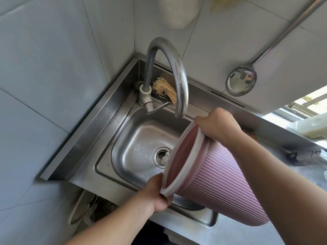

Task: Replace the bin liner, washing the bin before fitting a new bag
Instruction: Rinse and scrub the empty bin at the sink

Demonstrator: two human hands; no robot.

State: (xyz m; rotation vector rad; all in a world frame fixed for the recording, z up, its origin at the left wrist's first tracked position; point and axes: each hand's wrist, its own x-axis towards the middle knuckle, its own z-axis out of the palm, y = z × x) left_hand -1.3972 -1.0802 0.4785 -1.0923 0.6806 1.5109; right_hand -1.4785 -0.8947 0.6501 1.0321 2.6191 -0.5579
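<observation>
A pink ribbed bin (217, 179) with a pale rim is tipped on its side over the steel sink (134, 138), its mouth facing left and down. Water runs out of the mouth onto the drain (160, 155). My left hand (157, 193) grips the lower part of the rim. The upper part of the rim is gripped by my right hand (217, 126). No bag lines the bin. The curved tap (169, 73) stands above the basin, and no water comes from its spout.
A worn loofah scrubber (164, 90) lies behind the tap. A metal ladle (241, 82) hangs on the tiled wall at the right. The steel counter (292, 156) to the right holds some items. A round pale object (79, 207) sits below the sink's front edge.
</observation>
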